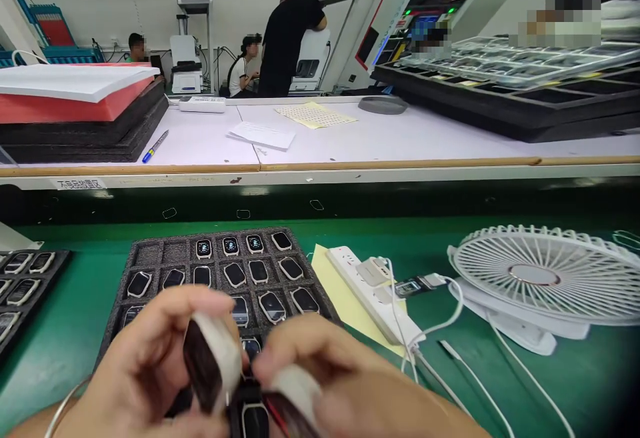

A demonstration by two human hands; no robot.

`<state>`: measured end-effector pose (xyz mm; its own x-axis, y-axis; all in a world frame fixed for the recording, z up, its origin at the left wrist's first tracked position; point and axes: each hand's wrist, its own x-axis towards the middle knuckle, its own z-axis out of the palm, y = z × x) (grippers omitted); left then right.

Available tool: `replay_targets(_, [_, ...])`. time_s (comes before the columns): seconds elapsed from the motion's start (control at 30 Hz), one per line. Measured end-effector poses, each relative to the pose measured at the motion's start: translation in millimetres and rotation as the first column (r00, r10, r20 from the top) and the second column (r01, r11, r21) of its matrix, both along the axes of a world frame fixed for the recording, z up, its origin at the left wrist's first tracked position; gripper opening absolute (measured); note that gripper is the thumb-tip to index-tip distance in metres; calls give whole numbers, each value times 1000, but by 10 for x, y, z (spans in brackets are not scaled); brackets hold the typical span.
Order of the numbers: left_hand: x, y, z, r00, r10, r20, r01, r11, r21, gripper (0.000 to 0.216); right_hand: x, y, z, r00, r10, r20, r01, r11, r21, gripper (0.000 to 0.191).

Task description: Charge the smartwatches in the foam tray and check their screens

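Note:
My left hand (145, 365) is closed around a smartwatch body (204, 365), its dark face turned to the left and its pale side showing. In my right hand (340, 371) is a pale, rounded piece with a dark face and a thin red line (297, 401); blur hides its exact kind. Both hands are low in the view, over the near part of a black foam tray (165, 251). Rows of smartwatch bodies (259, 271) lie in the tray's compartments, and a few at the back have lit screens. Between my hands sits another watch body (255, 419).
On the right are a white fan (535, 275), a power strip (375, 298) on yellow paper, and loose white cables (480, 385). A second watch tray (30, 291) stands left. A raised shelf (320, 151) runs behind, with foam stacks at both ends. People are in the background.

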<state>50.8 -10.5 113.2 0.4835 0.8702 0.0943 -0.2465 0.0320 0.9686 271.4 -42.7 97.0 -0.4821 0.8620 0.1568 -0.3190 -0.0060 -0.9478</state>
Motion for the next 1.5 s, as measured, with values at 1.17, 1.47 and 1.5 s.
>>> replay_targets(1.17, [171,778,-980,964,262,-54,-265,963,-53,57,-261,995,-903,960,-275,-52,260,946,-192,45])
replay_targets(1.47, [193,813,-1046,971,239,-29,-240,967,-79,59,-257,988,-926,957,-288,-30,275,937,-218,45])
replay_targets(1.5, [198,820,-1049,973,231,-22,-232,970,-80,59,-253,989,-936,955,-296,-29,283,934,-217,45])
